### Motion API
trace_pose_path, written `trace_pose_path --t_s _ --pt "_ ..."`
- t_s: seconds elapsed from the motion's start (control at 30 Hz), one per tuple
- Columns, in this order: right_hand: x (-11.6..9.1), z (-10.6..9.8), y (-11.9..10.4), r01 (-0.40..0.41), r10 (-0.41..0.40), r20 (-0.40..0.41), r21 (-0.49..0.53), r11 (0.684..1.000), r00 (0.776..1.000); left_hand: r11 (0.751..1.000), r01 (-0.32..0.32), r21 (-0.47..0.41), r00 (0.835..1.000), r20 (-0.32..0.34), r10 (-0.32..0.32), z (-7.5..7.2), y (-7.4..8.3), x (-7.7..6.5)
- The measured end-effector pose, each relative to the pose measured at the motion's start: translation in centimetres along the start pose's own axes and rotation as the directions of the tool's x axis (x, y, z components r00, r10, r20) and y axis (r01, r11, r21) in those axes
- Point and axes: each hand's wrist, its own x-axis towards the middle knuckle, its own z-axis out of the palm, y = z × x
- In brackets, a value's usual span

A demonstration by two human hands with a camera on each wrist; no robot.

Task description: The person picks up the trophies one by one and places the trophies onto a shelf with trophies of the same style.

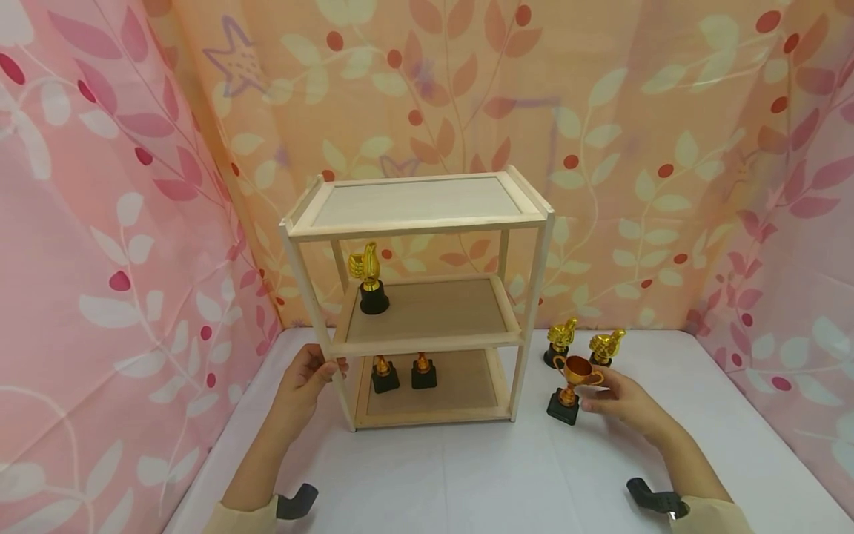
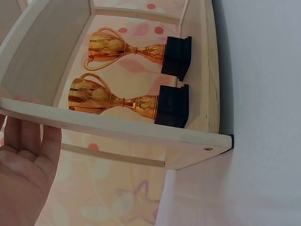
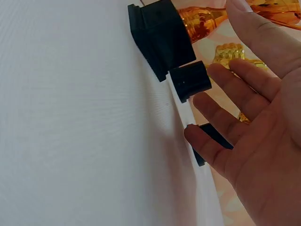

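Observation:
My left hand (image 1: 303, 378) grips the left front post of a wooden three-tier shelf rack (image 1: 427, 345), thumb in front and fingers behind. On the right, my right hand (image 1: 627, 400) is beside a gold trophy cup (image 1: 575, 371) with a square black base, fingers extended and thumb close to its stem; whether it touches the cup I cannot tell. Two similar trophy cups (image 2: 94, 96) stand on the bottom shelf, their tops hidden in the head view by the middle shelf. A gold thumbs-up trophy (image 1: 371, 278) stands at the left of the middle shelf.
Behind the right hand are two more thumbs-up trophies (image 1: 560, 341) on the white-covered table (image 1: 434, 482). Floral cloth curtains (image 1: 454, 96) enclose the back and both sides. The top shelf (image 1: 420, 202) has low side rails.

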Motion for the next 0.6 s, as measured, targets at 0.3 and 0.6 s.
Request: trace_pose_path --t_s 0.3,0.6 --pt "0.4 0.5 0.9 0.001 -0.002 -0.036 -0.030 1.000 0.999 1.000 -0.008 -0.004 1.000 0.001 0.008 0.0 0.0 -0.1" --pt "0.7 1.0 1.9 0.055 -0.058 -0.045 -0.061 0.997 0.997 1.000 -0.004 0.021 1.000 -0.002 0.004 0.0 -0.1 0.0"
